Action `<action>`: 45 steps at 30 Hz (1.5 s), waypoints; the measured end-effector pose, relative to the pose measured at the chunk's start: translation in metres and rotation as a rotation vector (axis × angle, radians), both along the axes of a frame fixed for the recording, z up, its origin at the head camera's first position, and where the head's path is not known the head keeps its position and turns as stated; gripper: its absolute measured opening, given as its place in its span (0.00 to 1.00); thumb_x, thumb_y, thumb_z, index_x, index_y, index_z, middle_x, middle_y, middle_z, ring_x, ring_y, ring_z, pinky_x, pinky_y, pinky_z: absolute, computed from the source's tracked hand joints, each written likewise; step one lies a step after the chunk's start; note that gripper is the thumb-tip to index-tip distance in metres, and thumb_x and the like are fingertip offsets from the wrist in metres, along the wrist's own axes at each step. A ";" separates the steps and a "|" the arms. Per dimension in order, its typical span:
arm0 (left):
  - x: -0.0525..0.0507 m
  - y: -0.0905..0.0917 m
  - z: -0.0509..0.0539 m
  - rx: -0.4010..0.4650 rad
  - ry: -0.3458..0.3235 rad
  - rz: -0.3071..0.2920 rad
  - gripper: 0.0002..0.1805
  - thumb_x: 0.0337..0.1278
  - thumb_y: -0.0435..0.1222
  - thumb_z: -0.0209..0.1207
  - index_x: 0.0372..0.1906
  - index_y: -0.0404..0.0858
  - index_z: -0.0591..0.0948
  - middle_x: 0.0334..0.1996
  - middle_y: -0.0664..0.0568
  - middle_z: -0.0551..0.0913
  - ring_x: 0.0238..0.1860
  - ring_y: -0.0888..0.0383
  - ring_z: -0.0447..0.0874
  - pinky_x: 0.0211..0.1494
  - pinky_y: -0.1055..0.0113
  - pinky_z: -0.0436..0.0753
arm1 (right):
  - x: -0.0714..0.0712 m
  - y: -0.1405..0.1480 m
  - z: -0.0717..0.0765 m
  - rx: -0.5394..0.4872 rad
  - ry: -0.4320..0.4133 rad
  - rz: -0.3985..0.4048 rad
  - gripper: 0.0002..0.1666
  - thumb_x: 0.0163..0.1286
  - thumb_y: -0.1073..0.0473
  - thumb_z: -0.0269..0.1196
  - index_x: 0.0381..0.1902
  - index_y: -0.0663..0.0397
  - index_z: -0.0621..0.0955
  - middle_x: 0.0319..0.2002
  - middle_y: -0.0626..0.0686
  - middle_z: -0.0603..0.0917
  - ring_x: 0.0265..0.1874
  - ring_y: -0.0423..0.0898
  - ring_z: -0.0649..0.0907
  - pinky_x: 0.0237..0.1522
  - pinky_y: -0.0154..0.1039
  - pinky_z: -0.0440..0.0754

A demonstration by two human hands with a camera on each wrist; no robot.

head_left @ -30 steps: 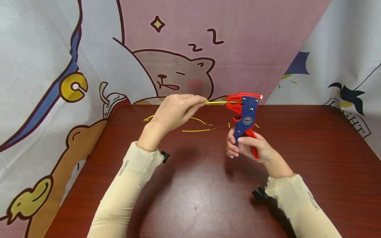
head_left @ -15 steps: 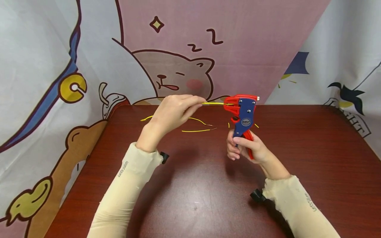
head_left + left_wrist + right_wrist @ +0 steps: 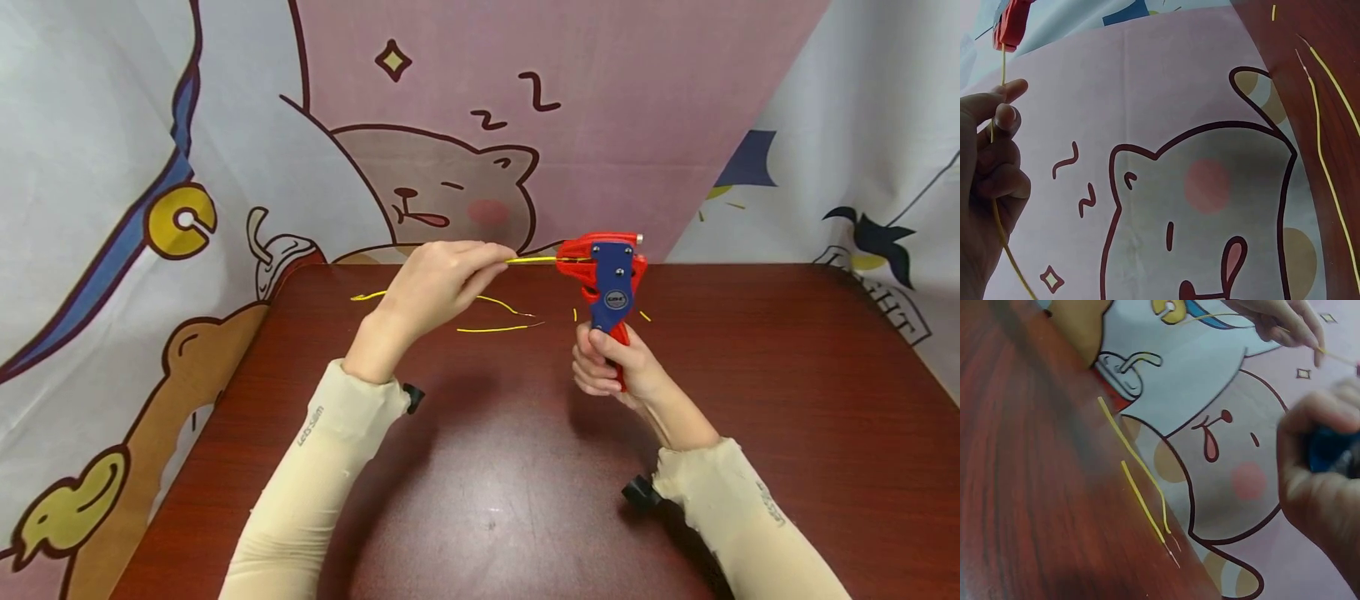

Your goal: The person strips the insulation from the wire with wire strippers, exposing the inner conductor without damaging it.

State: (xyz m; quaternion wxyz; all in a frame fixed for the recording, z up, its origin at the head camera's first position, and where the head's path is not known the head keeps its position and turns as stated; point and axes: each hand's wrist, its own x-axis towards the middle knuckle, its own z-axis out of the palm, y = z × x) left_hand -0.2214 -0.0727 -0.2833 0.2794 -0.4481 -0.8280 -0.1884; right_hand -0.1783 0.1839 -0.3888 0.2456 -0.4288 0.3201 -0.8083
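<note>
My left hand (image 3: 442, 279) pinches a yellow wire (image 3: 534, 260) between thumb and fingertips above the table. In the left wrist view, the wire's tail (image 3: 1013, 259) hangs down past the curled fingers. My right hand (image 3: 613, 367) grips the handles of a wire stripper (image 3: 613, 287) with a blue body and red jaws. The stripper stands upright, and the wire's far end runs into its jaws from the left. How deep the wire tip sits is hard to make out. Only a blurred blue part of the stripper (image 3: 1329, 450) shows in the right wrist view.
Two more yellow wires, one longer (image 3: 1130, 447) and one shorter (image 3: 1142, 503), lie on the dark red table (image 3: 480, 467), each with a bare end. Small yellow bits (image 3: 575, 315) lie behind the right hand. A printed cloth (image 3: 637, 100) hangs along the table's back edge.
My right hand has moved slightly left with the stripper and squeezed its handles closer together. The left hand has stayed almost in place, holding the wire.
</note>
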 end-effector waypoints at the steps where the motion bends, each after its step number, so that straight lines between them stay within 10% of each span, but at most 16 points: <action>1: 0.000 0.000 0.000 -0.002 -0.007 0.001 0.09 0.69 0.36 0.59 0.48 0.42 0.86 0.38 0.54 0.90 0.37 0.59 0.88 0.42 0.64 0.84 | -0.001 0.000 0.000 -0.004 -0.008 0.000 0.22 0.81 0.55 0.47 0.26 0.60 0.60 0.13 0.49 0.57 0.06 0.42 0.57 0.08 0.35 0.49; 12: 0.003 0.009 0.004 0.001 -0.077 0.001 0.09 0.71 0.38 0.56 0.48 0.42 0.84 0.39 0.56 0.87 0.37 0.61 0.84 0.44 0.65 0.82 | 0.000 -0.002 0.001 -0.007 -0.011 0.025 0.22 0.81 0.55 0.46 0.27 0.61 0.60 0.15 0.49 0.57 0.08 0.42 0.58 0.09 0.36 0.50; 31: 0.005 0.022 0.006 0.010 0.159 0.119 0.07 0.68 0.43 0.59 0.41 0.48 0.85 0.30 0.61 0.84 0.24 0.63 0.82 0.24 0.67 0.75 | -0.001 -0.005 0.003 -0.053 -0.005 0.054 0.23 0.80 0.50 0.49 0.28 0.60 0.60 0.15 0.49 0.58 0.08 0.42 0.59 0.10 0.35 0.51; 45: 0.007 0.019 0.007 0.000 0.164 0.118 0.07 0.70 0.43 0.57 0.39 0.48 0.84 0.29 0.62 0.84 0.24 0.64 0.82 0.24 0.67 0.76 | -0.001 -0.005 0.001 -0.071 0.004 0.085 0.22 0.79 0.50 0.49 0.30 0.61 0.61 0.15 0.49 0.57 0.08 0.42 0.58 0.10 0.36 0.50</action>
